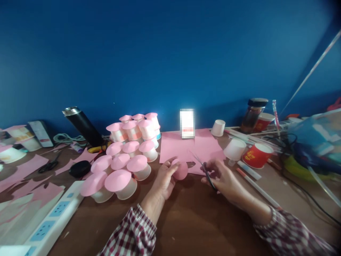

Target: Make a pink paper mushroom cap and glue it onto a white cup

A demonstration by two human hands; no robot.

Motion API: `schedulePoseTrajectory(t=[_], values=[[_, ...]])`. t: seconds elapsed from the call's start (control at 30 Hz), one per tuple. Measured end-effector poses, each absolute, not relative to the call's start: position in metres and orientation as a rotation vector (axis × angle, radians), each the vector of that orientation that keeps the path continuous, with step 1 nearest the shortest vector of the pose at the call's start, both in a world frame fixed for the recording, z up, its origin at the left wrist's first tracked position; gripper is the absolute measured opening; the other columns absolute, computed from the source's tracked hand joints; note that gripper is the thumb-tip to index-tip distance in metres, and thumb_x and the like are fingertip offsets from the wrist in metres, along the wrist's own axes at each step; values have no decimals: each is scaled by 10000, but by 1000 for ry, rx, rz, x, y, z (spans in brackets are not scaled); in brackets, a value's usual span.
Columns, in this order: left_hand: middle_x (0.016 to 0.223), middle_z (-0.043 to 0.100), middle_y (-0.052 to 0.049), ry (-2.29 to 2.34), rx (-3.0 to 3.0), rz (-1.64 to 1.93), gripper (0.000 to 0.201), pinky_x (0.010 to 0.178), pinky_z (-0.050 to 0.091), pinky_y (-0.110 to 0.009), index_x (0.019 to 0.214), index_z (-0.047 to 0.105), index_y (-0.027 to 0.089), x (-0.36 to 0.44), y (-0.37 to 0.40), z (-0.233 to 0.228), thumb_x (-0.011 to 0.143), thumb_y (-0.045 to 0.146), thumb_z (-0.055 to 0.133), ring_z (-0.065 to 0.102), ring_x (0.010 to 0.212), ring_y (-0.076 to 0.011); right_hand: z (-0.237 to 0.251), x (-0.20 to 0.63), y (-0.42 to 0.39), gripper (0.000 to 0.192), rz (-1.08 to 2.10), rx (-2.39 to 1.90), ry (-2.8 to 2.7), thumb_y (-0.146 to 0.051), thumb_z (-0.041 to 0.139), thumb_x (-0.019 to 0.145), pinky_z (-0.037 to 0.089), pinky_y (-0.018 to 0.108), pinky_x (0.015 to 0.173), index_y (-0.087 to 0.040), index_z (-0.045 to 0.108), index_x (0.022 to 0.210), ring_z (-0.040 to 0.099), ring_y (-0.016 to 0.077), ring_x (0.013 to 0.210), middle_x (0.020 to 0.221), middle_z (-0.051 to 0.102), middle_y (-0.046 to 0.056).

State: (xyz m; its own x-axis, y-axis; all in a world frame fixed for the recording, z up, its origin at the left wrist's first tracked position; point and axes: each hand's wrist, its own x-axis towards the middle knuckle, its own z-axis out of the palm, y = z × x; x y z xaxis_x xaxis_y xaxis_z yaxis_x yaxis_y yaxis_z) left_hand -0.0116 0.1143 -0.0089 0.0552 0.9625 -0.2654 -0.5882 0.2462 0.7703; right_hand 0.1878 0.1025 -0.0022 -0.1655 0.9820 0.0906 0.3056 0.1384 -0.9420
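Left hand (164, 179) pinches pink paper disc (181, 170); right hand (223, 179) grips scissors (204, 167) beside it.

About fifteen pink-topped cups (121, 180), two red cups (257, 155), two plain white cups (234, 149), two scissors (206, 170).

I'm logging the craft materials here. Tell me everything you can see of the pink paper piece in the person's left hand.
The pink paper piece is a small rounded cutout, close to a circle, matt and flat like thin card. The left hand pinches its left edge and holds it upright just above the brown table. It sits in front of a larger pink sheet, beside the scissors held in the right hand. Its edges look blurred.
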Motion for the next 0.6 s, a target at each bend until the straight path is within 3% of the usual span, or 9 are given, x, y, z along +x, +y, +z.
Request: schedulePoseTrajectory(t=[0.13,0.23,0.37,0.6], values=[[860,660,-6,869,533,1300,341,633,488,-206,967,619,182,-13,114,-7,660,262,743,616,743,-108,-1,194,107,419,964,-1241,-1572,-331,715,674,514,289,624,-202,464,984,618,204,821,937,649,74],[839,650,8,881,516,1337,302,606,483,-190,959,641,183,-16,116,-8,677,255,723,605,731,-93,5,201,108,320,923,-1193,-1612,-304,644,741,516,299,645,-180,514,1006,656,208,769,838,685,66],[830,656,7,922,515,1393,292,566,471,-162,936,658,187,-20,119,-4,655,203,736,605,698,-79,17,209,105,214,535,-1365,-1891,-280,605,754,471,268,633,-205,637,952,656,206,756,856,710,44],[869,669,33,937,418,1682,176,686,508,-182,835,674,210,-23,99,17,672,166,724,615,791,-79,14,202,94,425,393,-1448,-2380,-304,670,673,408,258,676,-234,631,1090,619,218,839,947,695,52]])
